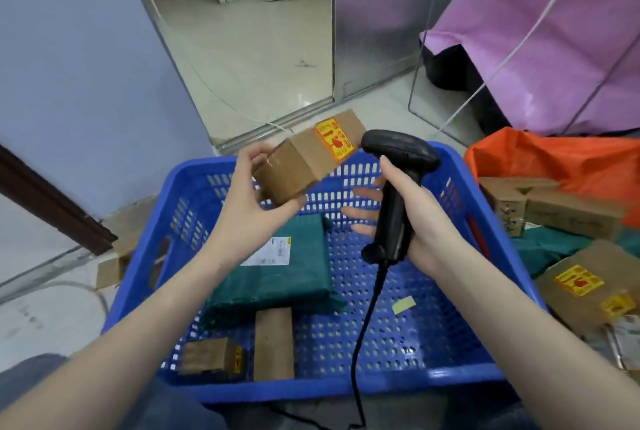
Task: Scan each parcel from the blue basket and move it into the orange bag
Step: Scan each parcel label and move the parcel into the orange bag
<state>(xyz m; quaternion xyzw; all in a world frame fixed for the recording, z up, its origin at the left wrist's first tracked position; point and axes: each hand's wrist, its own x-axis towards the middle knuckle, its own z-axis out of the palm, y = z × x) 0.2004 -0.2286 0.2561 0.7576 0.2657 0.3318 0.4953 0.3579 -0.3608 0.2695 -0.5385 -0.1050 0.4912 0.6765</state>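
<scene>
My left hand (pixel 251 194) grips a brown cardboard parcel (pixel 304 159) with a yellow and red sticker, held above the far side of the blue basket (pixel 460 294). My right hand (pixel 405 218) holds a black corded barcode scanner (pixel 398 166) upright, its head right beside the parcel's sticker. Inside the basket lie a dark green wrapped parcel (pixel 294 277) with a white label, a small brown box (pixel 211 355) and a narrow brown box (pixel 273 343). The orange bag (pixel 561 159) lies open to the right of the basket with several parcels in and around it.
A pink plastic sheet (pixel 540 42) covers something at the back right. A flat piece of cardboard (pixel 114 263) lies left of the basket on the tiled floor. A sliding door track (pixel 263 128) runs just behind the basket. The scanner cable (pixel 360 343) hangs down over the basket.
</scene>
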